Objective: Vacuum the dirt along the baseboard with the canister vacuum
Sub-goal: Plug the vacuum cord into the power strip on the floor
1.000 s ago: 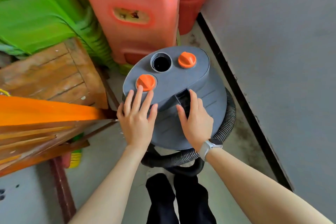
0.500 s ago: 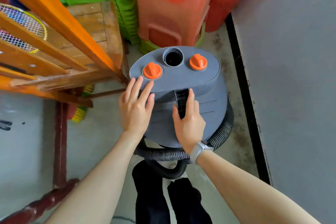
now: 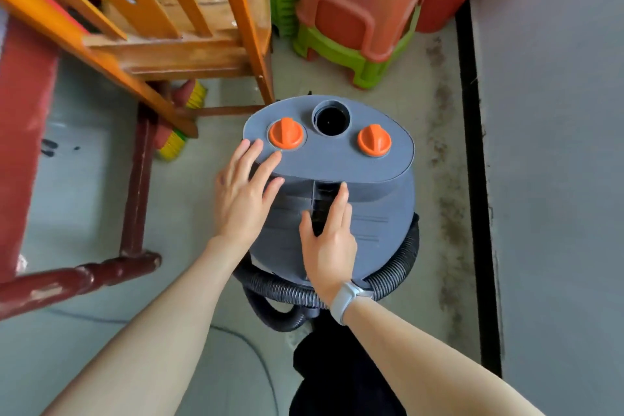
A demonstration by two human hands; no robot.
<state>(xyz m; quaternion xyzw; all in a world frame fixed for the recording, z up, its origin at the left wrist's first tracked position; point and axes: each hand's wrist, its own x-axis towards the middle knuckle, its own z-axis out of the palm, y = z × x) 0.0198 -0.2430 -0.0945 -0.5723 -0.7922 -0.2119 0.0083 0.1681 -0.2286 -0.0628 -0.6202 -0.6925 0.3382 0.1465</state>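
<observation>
A grey canister vacuum (image 3: 371, 206) stands on the floor before me, with two orange knobs (image 3: 286, 134) and a round black port (image 3: 331, 118) on its lid. Its black ribbed hose (image 3: 395, 273) coils round the base. My left hand (image 3: 243, 199) lies flat on the lid's left edge, fingers straight, just below the left knob. My right hand (image 3: 329, 240) rests on the sloped front, fingers straight beside a dark slot (image 3: 320, 199). Dirt (image 3: 442, 159) streaks the floor along the black baseboard (image 3: 472, 159) at the right.
An orange wooden frame (image 3: 189, 54) and dark red furniture legs (image 3: 135, 199) crowd the left. Stacked orange and green plastic stools (image 3: 351, 20) stand behind the vacuum. The grey wall (image 3: 557, 145) runs along the right. A thin cable (image 3: 243, 341) lies on the floor near my legs.
The view has tilted down and swung, so the vacuum sits lower and the stools farther back. Both hands stay flat on the vacuum; the left has slid slightly left of the knob.
</observation>
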